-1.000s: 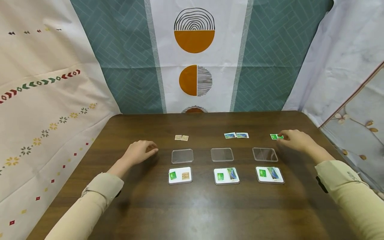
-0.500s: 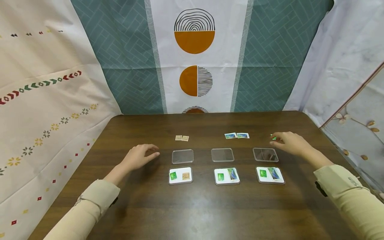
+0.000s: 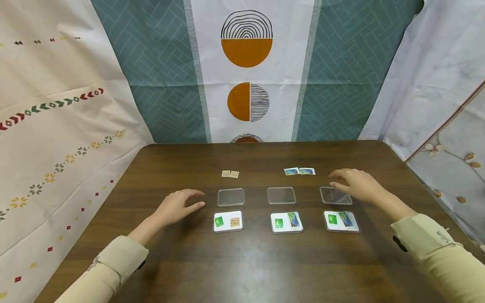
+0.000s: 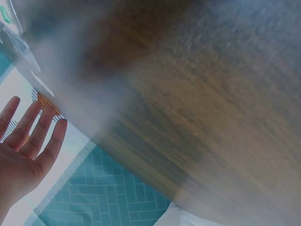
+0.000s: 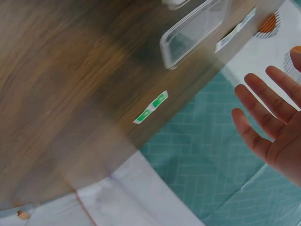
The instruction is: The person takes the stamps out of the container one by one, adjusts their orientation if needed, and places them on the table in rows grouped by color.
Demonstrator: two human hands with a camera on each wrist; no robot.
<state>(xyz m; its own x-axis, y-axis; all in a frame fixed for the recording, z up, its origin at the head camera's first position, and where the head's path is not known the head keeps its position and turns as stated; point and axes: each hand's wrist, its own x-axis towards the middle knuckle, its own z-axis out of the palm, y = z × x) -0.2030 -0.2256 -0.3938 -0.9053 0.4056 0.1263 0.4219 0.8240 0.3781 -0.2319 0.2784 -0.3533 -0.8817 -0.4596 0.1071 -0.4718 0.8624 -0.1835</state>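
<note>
My right hand (image 3: 354,184) hovers over the right-hand clear plastic lid (image 3: 336,198), fingers loose and nothing in them. The right wrist view shows a green stamp pair (image 5: 150,107) on the table; in the head view my hand hides it. My left hand (image 3: 178,206) is held left of another clear lid (image 3: 231,197), its fingers apart and holding nothing. A third lid (image 3: 281,196) lies between. In front are three cases with white inserts: one (image 3: 227,221) bears a green and a beige stamp; the middle (image 3: 286,222) and right (image 3: 341,221) bear green and blue stamps.
Behind the lids lie a beige stamp pair (image 3: 230,174) and a blue stamp pair (image 3: 299,171). The brown wooden table (image 3: 242,261) ends at a patterned curtain (image 3: 246,71), with cloth hangings along both sides.
My right hand has moved left and nearer from the green stamps to above the right lid. My left hand has shifted slightly right and nearer, its fingers more spread.
</note>
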